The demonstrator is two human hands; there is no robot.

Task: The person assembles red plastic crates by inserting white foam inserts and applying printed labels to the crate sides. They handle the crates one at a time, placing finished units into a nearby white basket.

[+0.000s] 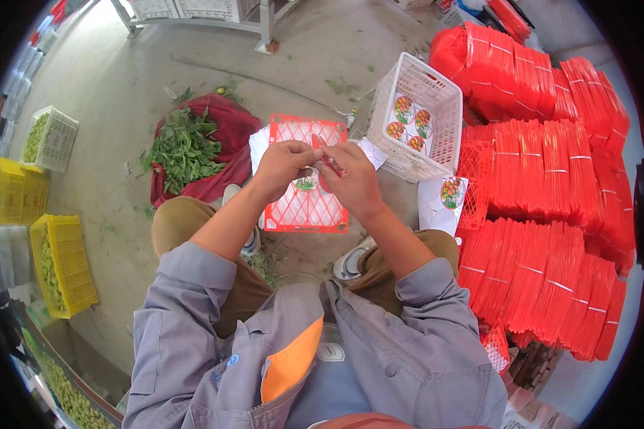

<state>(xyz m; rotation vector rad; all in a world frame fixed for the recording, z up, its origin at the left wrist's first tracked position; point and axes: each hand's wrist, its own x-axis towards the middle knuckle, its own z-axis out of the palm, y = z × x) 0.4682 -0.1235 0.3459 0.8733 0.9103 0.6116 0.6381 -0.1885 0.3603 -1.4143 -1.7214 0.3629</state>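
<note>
In front of my knees lies a flat red plastic lattice panel (308, 220) with white sheets showing through its mesh. Just above it, my left hand (285, 166) and my right hand (353, 179) meet, fingertips pinched together. A narrow red piece (317, 141) shows between the fingers; its full shape is hidden. My right hand is closed around it. The left thumb and forefinger are pinched, and what they hold is hard to make out. Below the hands, part of a round printed label (306, 184) shows on the panel.
A white crate (447, 107) holding sheets of round picture labels stands to the right, beside tall stacks of folded red mesh baskets (537, 161). Green leaves (186, 150) lie on a dark red cloth (230, 118) at left. Yellow crates (71, 268) line the far left.
</note>
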